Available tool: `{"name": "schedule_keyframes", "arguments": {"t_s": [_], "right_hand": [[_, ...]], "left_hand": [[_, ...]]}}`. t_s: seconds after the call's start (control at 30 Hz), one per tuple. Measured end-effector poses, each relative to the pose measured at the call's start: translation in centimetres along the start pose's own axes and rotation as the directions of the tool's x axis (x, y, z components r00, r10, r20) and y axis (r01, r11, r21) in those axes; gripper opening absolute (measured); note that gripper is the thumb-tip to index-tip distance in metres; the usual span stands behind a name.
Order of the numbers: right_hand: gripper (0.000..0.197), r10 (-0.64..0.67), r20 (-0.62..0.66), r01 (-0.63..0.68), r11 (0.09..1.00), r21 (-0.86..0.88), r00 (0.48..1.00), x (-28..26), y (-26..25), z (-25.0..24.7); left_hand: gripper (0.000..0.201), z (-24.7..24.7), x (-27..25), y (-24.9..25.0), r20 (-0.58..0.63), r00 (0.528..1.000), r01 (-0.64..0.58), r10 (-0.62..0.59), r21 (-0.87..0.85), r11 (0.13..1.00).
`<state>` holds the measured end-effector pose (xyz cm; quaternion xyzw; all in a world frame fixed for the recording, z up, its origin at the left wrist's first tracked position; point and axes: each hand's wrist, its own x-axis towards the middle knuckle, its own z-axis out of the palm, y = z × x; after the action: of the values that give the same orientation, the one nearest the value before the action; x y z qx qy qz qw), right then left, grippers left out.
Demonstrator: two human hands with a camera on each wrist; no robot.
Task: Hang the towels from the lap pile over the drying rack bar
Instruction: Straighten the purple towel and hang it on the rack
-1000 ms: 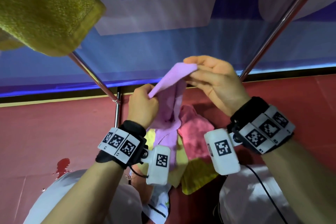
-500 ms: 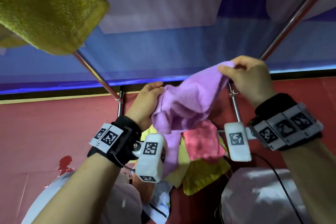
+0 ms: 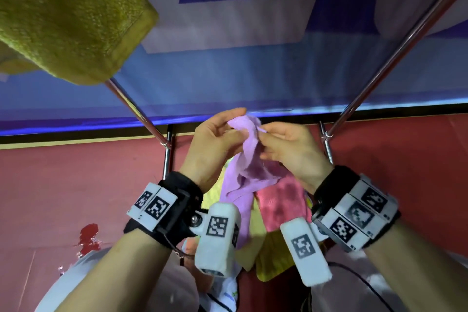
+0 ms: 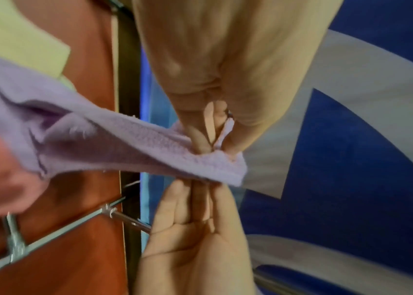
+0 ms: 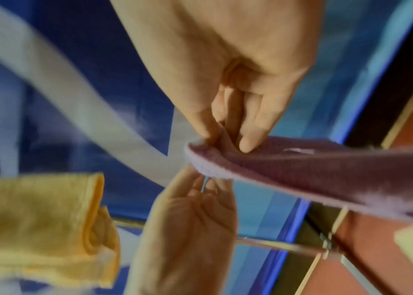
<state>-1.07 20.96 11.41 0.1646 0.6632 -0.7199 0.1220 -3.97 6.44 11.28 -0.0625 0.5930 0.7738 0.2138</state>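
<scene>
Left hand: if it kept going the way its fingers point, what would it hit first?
The left hand points up and toward the right hand, with the purple towel pinched between them. It would probably meet the towel, then the right hand's fingers; depth is unclear.

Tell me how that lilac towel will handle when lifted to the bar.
Probably floppy: the lilac towel sags in folds below both hands. Likely light, since fingertip pinches by the left hand and right hand carry it. Its nap looks grippy.

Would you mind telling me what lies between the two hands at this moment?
The top edge of the purple towel lies bunched between the left hand and the right hand, pinched by both. It shows in the head view, and closer in both wrist views.
</scene>
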Motion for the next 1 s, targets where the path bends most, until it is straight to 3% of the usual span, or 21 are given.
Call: {"name": "schedule_keyframes", "arguments": {"t_s": [0.1, 0.17, 0.23, 0.33, 0.37, 0.47, 0.5, 0.63, 0.83, 1.0], "right_hand": [[0.015, 0.08, 0.054, -0.089, 0.973, 0.212, 0.995, -0.3, 0.1, 0.1], [0.02, 0.092, 0.056, -0.104, 0.95, 0.294, 0.994, -0.2, 0.3, 0.0], [0.022, 0.089, 0.037, -0.096, 0.938, 0.332, 0.995, 0.0, 0.4, -0.1], [0.018, 0.05, -0.004, -0.047, 0.96, 0.278, 0.999, 0.2, 0.3, -0.5], [0.019, 0.029, 0.003, -0.029, 0.973, 0.229, 1.0, 0.3, 0.2, -0.6], [0.022, -0.013, 0.04, 0.01, 0.996, 0.091, 0.999, 0.3, -0.1, -0.8], [0.022, -0.007, 0.047, 0.003, 0.997, 0.076, 0.999, 0.3, -0.1, -0.8], [0.021, 0.013, 0.091, -0.026, 0.99, 0.139, 0.996, 0.2, -0.7, -0.9], [0.036, 0.009, 0.149, -0.04, 0.978, 0.204, 0.989, 0.4, -0.9, -1.3], [0.03, 0.016, 0.16, -0.045, 0.983, 0.179, 0.987, 0.6, -0.7, -1.3]], "left_hand": [[0.02, -0.3, 0.1, -0.3, -0.066, 0.986, -0.125, 0.155, 0.335, 0.934], [0.009, -0.6, 0.1, -0.7, -0.035, 0.948, -0.236, 0.318, 0.594, 0.769], [0.014, -0.9, 0.0, -1.4, 0.016, 0.907, -0.276, 0.422, 0.778, 0.565], [0.026, -1.0, 0.0, -1.7, 0.055, 0.892, -0.274, 0.449, 0.855, 0.441], [0.024, -1.1, 0.2, -1.8, 0.069, 0.905, -0.281, 0.419, 0.837, 0.469], [0.018, -0.7, 0.2, -1.5, 0.121, 0.961, -0.266, 0.25, 0.663, 0.7], [0.016, -0.5, 0.2, -1.4, 0.137, 0.965, -0.258, 0.223, 0.627, 0.735], [0.015, 0.2, -0.3, -1.0, 0.162, 0.945, -0.324, 0.285, 0.59, 0.74], [0.028, -0.4, 0.2, -1.1, 0.084, 0.953, -0.284, 0.29, 0.581, 0.763], [0.025, -0.6, 0.2, -0.8, 0.101, 0.954, -0.283, 0.283, 0.619, 0.733]]}}
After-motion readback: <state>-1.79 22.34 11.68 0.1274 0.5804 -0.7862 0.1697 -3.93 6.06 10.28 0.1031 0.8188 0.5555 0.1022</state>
